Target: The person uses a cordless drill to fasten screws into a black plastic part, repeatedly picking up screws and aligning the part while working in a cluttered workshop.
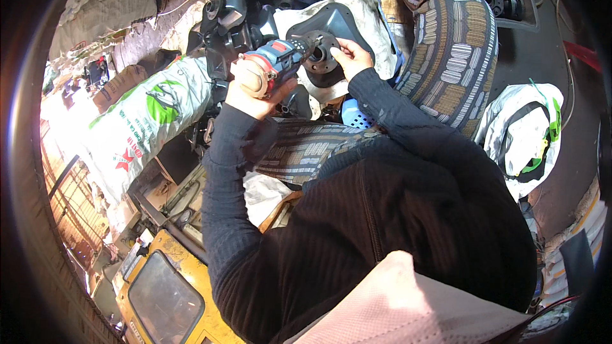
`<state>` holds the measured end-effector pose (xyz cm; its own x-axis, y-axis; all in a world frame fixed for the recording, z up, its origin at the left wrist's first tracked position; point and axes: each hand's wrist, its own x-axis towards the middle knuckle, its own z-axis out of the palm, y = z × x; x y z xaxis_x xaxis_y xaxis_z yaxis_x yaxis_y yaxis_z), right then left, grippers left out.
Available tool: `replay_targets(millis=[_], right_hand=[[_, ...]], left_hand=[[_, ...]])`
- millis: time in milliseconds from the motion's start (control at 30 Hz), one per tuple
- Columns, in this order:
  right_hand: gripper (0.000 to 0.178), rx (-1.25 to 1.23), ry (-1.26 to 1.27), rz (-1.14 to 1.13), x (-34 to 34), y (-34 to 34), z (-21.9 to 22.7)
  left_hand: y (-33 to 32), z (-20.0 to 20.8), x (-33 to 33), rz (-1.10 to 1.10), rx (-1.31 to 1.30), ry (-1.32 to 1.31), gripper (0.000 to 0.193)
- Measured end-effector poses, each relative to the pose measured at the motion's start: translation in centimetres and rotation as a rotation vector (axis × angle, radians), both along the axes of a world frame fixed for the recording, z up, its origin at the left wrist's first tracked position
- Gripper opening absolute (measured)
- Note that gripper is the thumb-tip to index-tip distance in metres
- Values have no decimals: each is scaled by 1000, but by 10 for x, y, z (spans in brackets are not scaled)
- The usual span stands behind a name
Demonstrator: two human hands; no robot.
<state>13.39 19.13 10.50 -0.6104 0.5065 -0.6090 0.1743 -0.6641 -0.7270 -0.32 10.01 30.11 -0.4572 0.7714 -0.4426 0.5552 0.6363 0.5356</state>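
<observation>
Two hands meet over the dark grey, round, flat flange with holes (323, 62), which sits right between their fingers. The left hand (256, 100) has its fingers wrapped around the blue-and-red cordless power drill (280, 57), whose front end points at the near side of the flange. The thumb and forefinger of the right hand (354, 61) are close together at the flange's opposite edge; whether they pinch a small fastener or only steady the rim, I cannot tell.

The step seems to be working the drill at one of the flange's holes. To do it well, line the bit up straight with the hole, press evenly and start slowly. Brace the flange from its outer edge, and draw the right fingertips clear of the bit before it spins, since they look near enough to be nicked.

Just beyond the fingers, the dark grey, pyramid-shaped part with a squared base (336, 20) rests about the flange on white crumpled sheeting (381, 35); that soft backing could let the work rock, so a firm hold matters. Farther off, past the left fingers, lies the heap of similar black parts (237, 9); well beyond the right fingers stands the grey tray of dark round pieces (528, 24).
</observation>
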Motion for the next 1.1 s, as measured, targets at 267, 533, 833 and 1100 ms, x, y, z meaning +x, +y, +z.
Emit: replay_targets(millis=[267, 533, 833, 1100], right_hand=[[31, 51, -41, 4, 3, -2, 8], [36, 156, -94, 104, 5, -5, 2], [35, 165, -111, 129, 5, -4, -5], [34, -6, -6, 106, 0, 4, -14]], left_hand=[[4, -8, -24, -173, -402, 57, 46], [20, -7, -20, 11, -148, -216, 36], [24, -18, -19, -84, -102, -122, 32], [-41, 23, 54, 236, -284, -161, 61]])
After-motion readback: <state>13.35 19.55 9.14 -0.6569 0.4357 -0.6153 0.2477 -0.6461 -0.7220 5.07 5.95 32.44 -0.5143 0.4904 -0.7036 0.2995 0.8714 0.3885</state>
